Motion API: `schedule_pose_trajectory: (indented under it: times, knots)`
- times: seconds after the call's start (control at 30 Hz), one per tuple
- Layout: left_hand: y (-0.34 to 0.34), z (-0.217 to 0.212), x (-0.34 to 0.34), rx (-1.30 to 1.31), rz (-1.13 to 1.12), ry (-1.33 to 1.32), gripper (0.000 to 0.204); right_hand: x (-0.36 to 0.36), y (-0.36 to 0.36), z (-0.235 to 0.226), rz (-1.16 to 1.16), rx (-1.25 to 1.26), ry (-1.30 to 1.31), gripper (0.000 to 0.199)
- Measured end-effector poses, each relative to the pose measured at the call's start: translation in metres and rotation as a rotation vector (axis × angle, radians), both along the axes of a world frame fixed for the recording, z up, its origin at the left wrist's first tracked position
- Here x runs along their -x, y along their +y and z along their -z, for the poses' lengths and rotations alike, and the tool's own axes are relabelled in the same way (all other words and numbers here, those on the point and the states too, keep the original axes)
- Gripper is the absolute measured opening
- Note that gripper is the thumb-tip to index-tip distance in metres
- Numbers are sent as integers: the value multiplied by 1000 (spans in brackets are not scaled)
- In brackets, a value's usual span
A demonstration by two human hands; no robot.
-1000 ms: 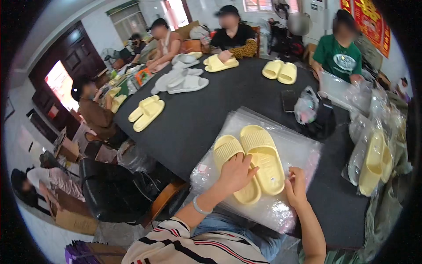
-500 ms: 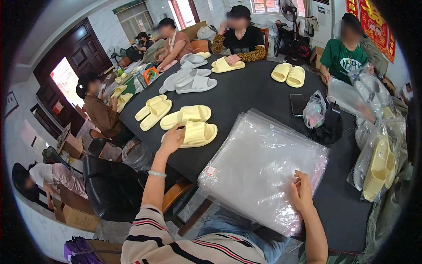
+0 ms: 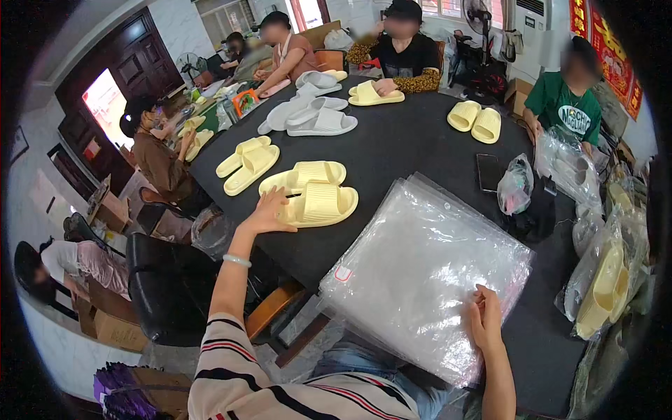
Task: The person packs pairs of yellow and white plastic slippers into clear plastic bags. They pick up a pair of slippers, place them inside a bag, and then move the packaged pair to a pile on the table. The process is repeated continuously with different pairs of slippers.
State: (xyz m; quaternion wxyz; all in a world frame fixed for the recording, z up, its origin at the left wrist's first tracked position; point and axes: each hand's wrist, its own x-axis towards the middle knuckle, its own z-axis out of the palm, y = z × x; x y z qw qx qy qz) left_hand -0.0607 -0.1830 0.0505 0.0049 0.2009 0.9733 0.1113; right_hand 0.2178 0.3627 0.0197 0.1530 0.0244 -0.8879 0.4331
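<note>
My left hand (image 3: 268,212) has its fingers spread at the left end of a pair of pale yellow slippers, touching the nearer slipper (image 3: 327,206). The farther slipper (image 3: 318,171) lies right against it. My right hand (image 3: 488,318) rests over the right part of a stack of clear plastic bags (image 3: 413,273), fingers loosely bent and apart from the thumb, holding nothing that I can see. Another pair of yellow slippers (image 3: 250,168) lies just beyond my left hand. Several grey slippers (image 3: 322,122) are grouped farther back on the black table (image 3: 406,150).
Yellow slippers (image 3: 474,122) sit at the far right, near a phone (image 3: 488,172) and a small knotted plastic bag (image 3: 516,185). Bagged slippers (image 3: 603,290) pile up at the right edge. Co-workers sit around the table; a black chair (image 3: 164,290) stands at my left.
The near pair of yellow slippers has come closer together, the nearer one shifting slightly away from me. My left hand has spread its fingers. My right hand stays over the bags.
</note>
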Motion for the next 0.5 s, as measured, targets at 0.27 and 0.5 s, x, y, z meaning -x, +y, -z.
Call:
schedule_pose_trajectory:
  times: [0.27, 0.5]
  knots:
    - [31, 24, 6, -33, -204, 374, 81, 1, -2, -7, -12, -47, 4, 34]
    - [44, 39, -5, -5, -326, 560, 68, 2, 0, -5, -26, -85, 23, 33]
